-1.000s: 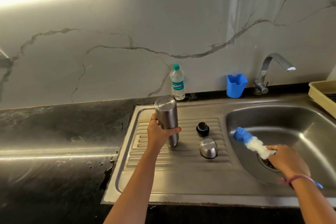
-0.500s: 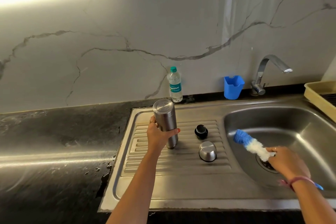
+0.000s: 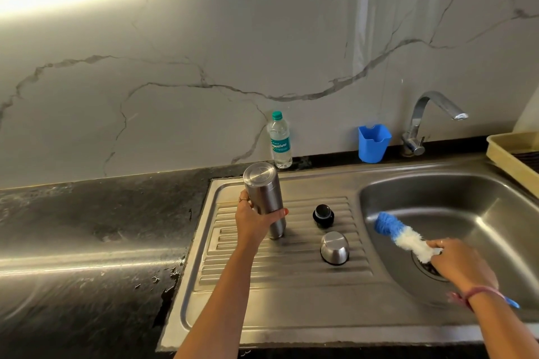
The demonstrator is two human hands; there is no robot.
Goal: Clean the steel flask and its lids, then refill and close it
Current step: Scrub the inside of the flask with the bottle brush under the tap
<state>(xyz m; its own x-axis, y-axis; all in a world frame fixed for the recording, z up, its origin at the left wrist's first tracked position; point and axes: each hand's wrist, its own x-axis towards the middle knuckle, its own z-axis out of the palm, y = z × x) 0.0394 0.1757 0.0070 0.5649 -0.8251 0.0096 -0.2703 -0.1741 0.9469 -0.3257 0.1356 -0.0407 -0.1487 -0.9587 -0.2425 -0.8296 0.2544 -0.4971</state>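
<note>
Head view, the only one supplied. Compared with the frames of a second and half a second earlier, little has altered: the steel flask (image 3: 264, 198) stays upside down on the ribbed draining board (image 3: 262, 297), mouth end down, and leans a little, closed base uppermost. The left hand (image 3: 254, 220) keeps its grip wrapped round the lower body, thumb on the near side. The right hand (image 3: 455, 264) keeps its fingers curled round the bottle brush (image 3: 404, 237), whose head points up and left over the sink basin (image 3: 472, 204); the brush has shifted only slightly. My reading is that the flask is draining after a wash and rinse. Refilling and closing are not yet done.

Materials and shapes:
- Flask: brushed steel, plain cylinder, flat circular base with concentric marking.
- Steel cap (image 3: 334, 248): domed cup, polished, mouth down on the ribs, apart from the flask.
- Black stopper (image 3: 323, 215): dark plastic, round, standing behind the cap.
- Brush: fluffy head, blue at the tip and white below; a blue handle end shows past the wrist.
- Draining board: pressed steel with parallel ridges.
- Bench (image 3: 87, 227): dark stone, glossy, chipped along the sink edge.
- Rear wall: a clear plastic water bottle (image 3: 279, 143), a blue plastic holder (image 3: 373, 143) and a chrome tap (image 3: 431, 119).
</note>
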